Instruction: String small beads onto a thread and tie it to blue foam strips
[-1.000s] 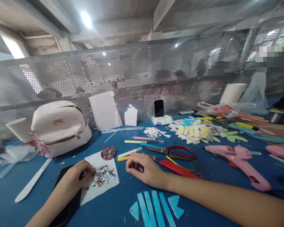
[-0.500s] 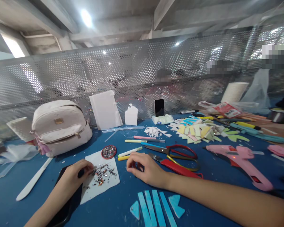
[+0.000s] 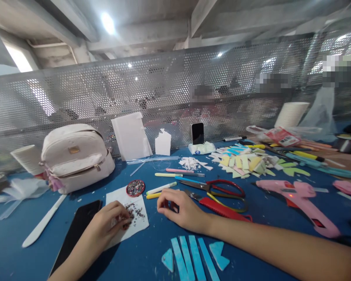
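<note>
My left hand [image 3: 112,220] is over a white paper sheet [image 3: 142,224], its fingers pinched together low among small shiny dark flakes [image 3: 139,212]. What the fingertips hold, if anything, is hidden. A round red-rimmed lid [image 3: 135,188] full of similar flakes sits at the sheet's top edge. My right hand [image 3: 179,207] rests curled on the blue table, thumb and fingers bent towards each other, with nothing visible in them. It lies beside yellow and white pens [image 3: 160,189]. Several blue pieces [image 3: 196,255], strips and a fish-like head and tail, are laid out below my right forearm.
A black phone [image 3: 76,230] lies under my left forearm, a white plastic knife [image 3: 43,222] beyond it. Red-handled scissors [image 3: 225,188], a red cutter [image 3: 222,208] and a pink glue gun [image 3: 301,203] lie rightward. A white backpack [image 3: 77,156] and coloured scraps [image 3: 245,160] stand farther back.
My left hand has moved right and slightly down, further over the paper, and covers part of the flakes. More of the black phone shows. My right hand keeps its pose.
</note>
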### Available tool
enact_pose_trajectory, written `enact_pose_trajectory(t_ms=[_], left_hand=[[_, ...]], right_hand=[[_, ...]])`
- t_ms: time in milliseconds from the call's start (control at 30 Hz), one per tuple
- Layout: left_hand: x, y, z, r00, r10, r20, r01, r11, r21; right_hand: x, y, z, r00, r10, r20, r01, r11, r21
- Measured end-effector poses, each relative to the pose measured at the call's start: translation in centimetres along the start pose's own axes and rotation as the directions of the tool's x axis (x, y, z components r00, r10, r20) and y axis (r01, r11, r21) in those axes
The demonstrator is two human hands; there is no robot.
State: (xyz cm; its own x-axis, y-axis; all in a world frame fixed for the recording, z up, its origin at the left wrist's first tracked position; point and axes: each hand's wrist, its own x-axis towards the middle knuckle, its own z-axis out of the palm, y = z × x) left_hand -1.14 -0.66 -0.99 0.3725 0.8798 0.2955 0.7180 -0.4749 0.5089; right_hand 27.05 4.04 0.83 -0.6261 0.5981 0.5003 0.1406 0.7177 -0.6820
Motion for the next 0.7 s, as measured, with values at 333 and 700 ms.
enact_pose_trajectory(t_ms=[333,700], left_hand=[[0.0,-0.5,-0.3,1.000,0.019,0.021,-0.019,1.000,0.016],[0.1,0.4,-1.1,0.997,0.030,0.066,-0.032,0.999,0.034]], right_hand=[[0.0,0.0,0.0,1.000,0.008,0.003,-0.008,1.000,-0.002],[0.0,-0.2,-0.1,1.000,0.001,0.004,-0.001,1.000,-0.018]])
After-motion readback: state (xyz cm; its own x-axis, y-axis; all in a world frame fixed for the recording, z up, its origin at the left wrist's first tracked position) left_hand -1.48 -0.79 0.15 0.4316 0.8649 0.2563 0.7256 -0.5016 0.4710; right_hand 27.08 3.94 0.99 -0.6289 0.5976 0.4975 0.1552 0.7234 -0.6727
